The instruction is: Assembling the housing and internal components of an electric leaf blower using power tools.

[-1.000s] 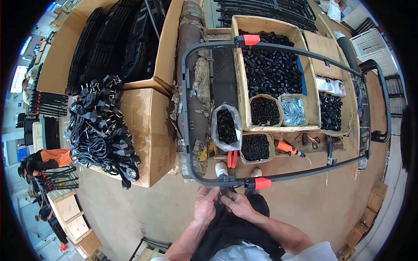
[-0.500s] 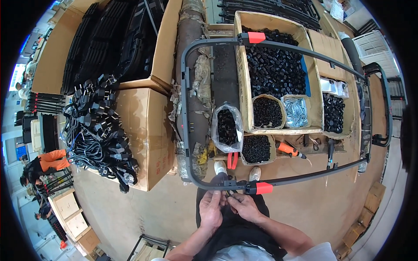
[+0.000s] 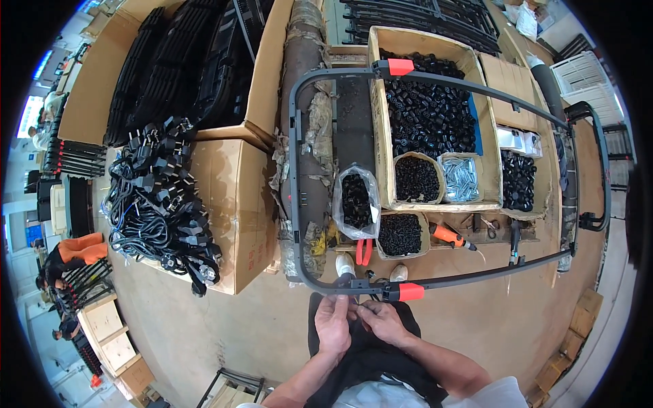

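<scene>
Close fingertip work at the near rail [image 3: 449, 279] of the black tubular frame [image 3: 295, 163] appears to be in hand, the frame being stretched out ahead of both hands. The left hand [image 3: 333, 326] is half curled, its fingertips brought up by the rail; the right hand [image 3: 384, 322] is drawn into a pinch beside it. Whether anything small is gripped cannot be told. A red-ended black bracket [image 3: 410, 292] is seen just ahead of the right hand. Careful alignment by touch seems called for.
</scene>
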`<state>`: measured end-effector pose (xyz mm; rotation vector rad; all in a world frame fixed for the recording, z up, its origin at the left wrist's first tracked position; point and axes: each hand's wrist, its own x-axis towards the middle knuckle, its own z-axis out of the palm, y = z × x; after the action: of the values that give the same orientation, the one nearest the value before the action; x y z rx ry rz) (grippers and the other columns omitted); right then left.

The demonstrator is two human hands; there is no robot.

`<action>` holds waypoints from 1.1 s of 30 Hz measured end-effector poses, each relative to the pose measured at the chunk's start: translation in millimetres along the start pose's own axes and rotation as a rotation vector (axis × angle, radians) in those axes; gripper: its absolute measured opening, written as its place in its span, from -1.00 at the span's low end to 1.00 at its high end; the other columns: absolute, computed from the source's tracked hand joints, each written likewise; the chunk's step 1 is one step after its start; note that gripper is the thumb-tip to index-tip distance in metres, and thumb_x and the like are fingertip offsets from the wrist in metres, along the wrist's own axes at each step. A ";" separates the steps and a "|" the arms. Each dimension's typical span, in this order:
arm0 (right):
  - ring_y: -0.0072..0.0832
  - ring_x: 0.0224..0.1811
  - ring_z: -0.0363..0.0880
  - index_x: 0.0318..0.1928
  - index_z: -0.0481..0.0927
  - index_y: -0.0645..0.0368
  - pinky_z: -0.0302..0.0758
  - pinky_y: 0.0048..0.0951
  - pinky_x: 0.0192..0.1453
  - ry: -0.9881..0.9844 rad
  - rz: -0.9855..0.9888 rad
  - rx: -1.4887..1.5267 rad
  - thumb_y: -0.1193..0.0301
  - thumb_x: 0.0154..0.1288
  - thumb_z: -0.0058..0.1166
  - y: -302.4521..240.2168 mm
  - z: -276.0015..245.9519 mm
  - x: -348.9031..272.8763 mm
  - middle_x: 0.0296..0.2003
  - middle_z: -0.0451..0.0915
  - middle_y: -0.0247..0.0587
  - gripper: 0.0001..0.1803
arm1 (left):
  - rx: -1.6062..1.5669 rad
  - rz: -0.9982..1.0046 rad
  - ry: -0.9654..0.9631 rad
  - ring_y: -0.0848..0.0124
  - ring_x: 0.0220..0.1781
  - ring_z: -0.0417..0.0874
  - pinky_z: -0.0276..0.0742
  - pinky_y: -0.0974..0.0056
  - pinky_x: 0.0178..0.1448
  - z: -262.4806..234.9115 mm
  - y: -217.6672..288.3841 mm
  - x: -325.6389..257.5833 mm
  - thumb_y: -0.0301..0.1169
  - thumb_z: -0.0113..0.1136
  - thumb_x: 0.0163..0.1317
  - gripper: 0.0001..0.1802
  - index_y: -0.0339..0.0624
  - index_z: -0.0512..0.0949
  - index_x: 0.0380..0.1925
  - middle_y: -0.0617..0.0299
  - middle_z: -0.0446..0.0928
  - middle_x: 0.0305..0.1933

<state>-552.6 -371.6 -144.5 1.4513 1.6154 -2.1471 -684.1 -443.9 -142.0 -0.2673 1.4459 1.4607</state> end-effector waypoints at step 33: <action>0.07 0.04 0.72 -0.01 0.80 0.19 0.60 -0.07 0.18 0.432 -0.342 -1.027 -0.01 0.46 0.17 -132.9 -34.7 18.0 -0.08 0.77 0.12 -0.50 | 0.805 0.248 -0.355 0.28 0.01 0.68 0.55 0.24 0.21 -125.1 -9.0 0.1 -0.16 0.14 0.59 -0.65 -0.25 0.64 0.02 0.08 0.71 -0.11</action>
<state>-615.8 -278.3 -63.9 1.3221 2.6484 -0.7344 -737.0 -551.3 -179.5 0.6548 1.6717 0.9326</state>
